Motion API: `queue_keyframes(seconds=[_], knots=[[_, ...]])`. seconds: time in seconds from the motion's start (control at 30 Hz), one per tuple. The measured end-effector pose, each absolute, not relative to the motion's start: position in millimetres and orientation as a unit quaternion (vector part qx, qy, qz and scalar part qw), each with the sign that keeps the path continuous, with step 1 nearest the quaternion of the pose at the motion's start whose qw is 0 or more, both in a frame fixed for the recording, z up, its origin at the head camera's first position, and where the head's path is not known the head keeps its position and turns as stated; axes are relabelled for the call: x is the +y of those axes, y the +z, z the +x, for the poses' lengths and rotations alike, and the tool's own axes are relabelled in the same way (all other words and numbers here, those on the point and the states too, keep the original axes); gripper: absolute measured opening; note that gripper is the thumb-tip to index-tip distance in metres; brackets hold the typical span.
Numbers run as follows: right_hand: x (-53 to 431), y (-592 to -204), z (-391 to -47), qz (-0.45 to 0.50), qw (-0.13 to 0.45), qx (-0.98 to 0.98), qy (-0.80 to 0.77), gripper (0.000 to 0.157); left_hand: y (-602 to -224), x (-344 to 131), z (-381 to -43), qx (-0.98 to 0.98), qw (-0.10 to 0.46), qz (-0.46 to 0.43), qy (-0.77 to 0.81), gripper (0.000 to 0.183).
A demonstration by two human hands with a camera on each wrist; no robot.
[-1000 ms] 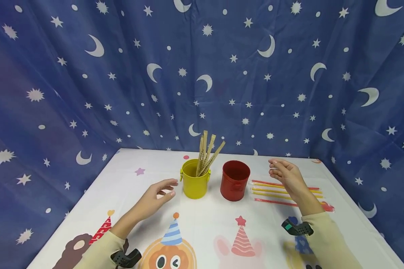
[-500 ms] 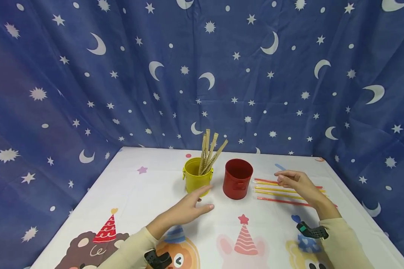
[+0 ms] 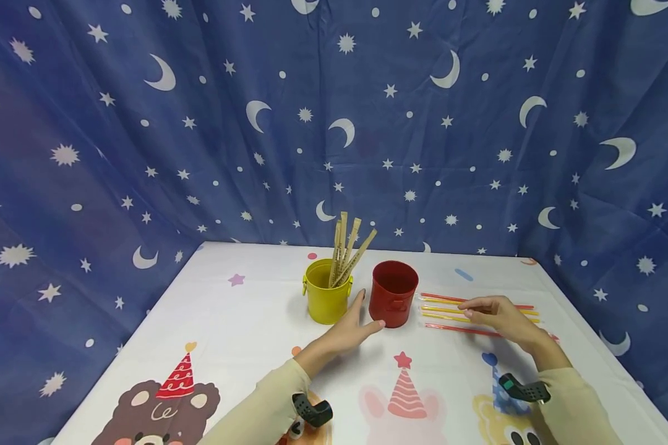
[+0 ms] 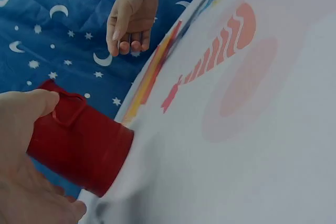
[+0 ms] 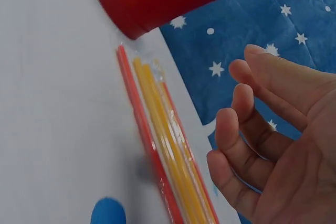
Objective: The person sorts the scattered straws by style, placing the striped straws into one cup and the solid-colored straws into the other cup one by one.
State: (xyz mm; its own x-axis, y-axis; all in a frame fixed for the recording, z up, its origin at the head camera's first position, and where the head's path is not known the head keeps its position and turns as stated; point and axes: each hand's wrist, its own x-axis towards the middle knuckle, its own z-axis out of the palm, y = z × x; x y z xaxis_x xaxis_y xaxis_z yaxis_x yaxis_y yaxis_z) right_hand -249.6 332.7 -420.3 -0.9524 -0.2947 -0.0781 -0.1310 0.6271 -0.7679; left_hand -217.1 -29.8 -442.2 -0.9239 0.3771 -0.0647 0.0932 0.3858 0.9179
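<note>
My left hand (image 3: pixel 347 330) is spread at the near left side of a red bucket (image 3: pixel 392 296), thumb and fingers apart around it. In the left wrist view the thumb overlaps the red bucket (image 4: pixel 84 140) near its small handle. Over a row of red and yellow straws in clear wrappers (image 3: pixel 451 330) hovers my right hand (image 3: pixel 503 318), fingers loosely bent and holding nothing. The right wrist view shows the wrapped straws (image 5: pixel 152 114) apart from the right hand (image 5: pixel 278 140). Left of the red bucket stands a yellow bucket (image 3: pixel 325 304) with several thin tan wrapped sticks (image 3: pixel 345 253) leaning in it.
A white tablecloth (image 3: pixel 245 321) printed with party animals covers the table. Behind it hangs a blue curtain (image 3: pixel 289 154) with stars and moons. The two buckets stand close side by side toward the back, the straws to their right.
My left hand has moved right, from left of the yellow bucket to the red bucket's side. My right hand has shifted slightly right and lowered toward the straws. The buckets stay in place.
</note>
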Motion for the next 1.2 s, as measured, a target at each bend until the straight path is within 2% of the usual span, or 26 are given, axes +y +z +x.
queue_keyframes(seconds=[0.1,0.3,0.53,0.7,1.2], knots=[[336,-422,-249,-0.126,0.105,0.895,-0.416,0.040,-446,-19,-226,0.807,0.124,0.106,0.567,0.097],[336,-429,-253,-0.160,0.121,0.886,-0.419,0.034,-456,-1,-241,0.788,0.085,0.088,0.603,0.103],[340,-436,-253,-0.175,0.115,0.894,-0.395,0.029,-473,9,-256,0.744,0.040,0.135,0.653,0.089],[340,-442,-251,-0.144,0.098,0.912,-0.372,0.023,-483,8,-259,0.732,0.042,0.155,0.662,0.085],[333,-452,-249,-0.160,0.050,0.926,-0.338,0.007,-483,3,-263,0.737,0.061,0.162,0.654,0.083]])
